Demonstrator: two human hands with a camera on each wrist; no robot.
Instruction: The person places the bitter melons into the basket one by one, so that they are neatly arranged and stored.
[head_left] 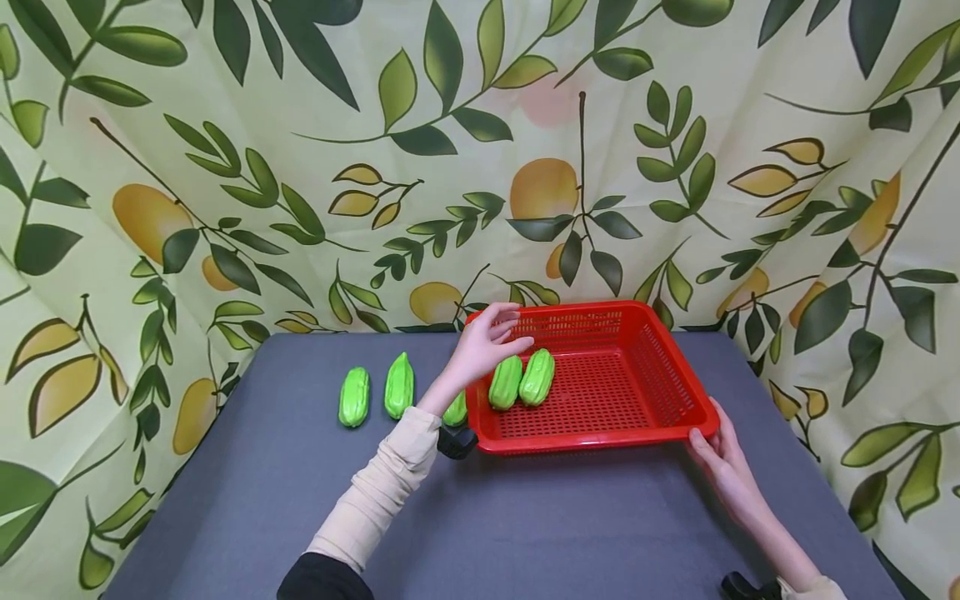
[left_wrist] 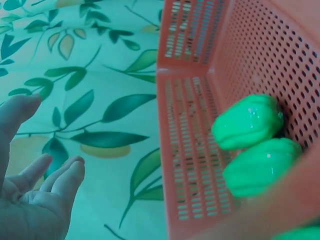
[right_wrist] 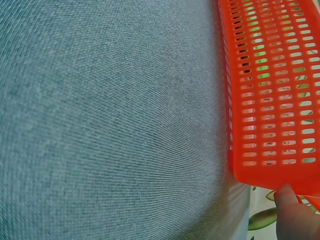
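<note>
A red plastic basket (head_left: pixel 585 437) with slotted walls stands on the table. My right hand (head_left: pixel 723 467) grips its near right corner, thumb against the rim; the thumb shows by that corner (right_wrist: pixel 295 212) in the right wrist view. Inside, near the left wall, two ridged light-green fruits (head_left: pixel 537 377) lie side by side, and the left wrist view shows the same pair of fruits (left_wrist: pixel 250 122). Over the basket's left rim hovers my left hand (head_left: pixel 487 340), fingers loosely bent and holding nothing. Left of the basket lie more such fruits (head_left: pixel 354 397), one partly hidden behind my left forearm.
The grey cloth-covered table (head_left: pixel 570 525) extends in front of the basket. Behind it hangs a curtain (head_left: pixel 465 183) printed with leaves and fruit. Another green fruit (head_left: pixel 400 386) lies on the cloth close to my left sleeve.
</note>
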